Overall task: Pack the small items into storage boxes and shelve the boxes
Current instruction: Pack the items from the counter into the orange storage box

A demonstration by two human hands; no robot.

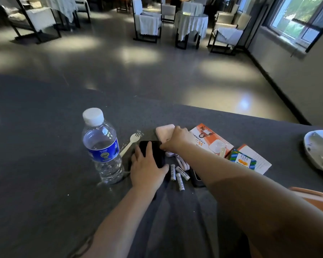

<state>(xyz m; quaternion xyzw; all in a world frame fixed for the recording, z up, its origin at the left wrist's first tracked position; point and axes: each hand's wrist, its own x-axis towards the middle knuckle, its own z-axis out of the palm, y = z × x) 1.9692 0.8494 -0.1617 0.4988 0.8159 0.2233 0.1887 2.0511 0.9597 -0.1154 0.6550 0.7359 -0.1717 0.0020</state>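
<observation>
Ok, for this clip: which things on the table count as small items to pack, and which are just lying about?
Likely for packing:
black phone under the left hand
pink case at the right hand
batteries
white cable
orange box
green pack

Probably lying about:
water bottle
disposable fork
plate

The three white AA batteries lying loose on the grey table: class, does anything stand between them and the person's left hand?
Nothing visible does. The three white AA batteries lie on the grey table directly beside the left hand, which rests on a flat black phone-like slab; bare tabletop separates thumb and nearest battery.
</observation>
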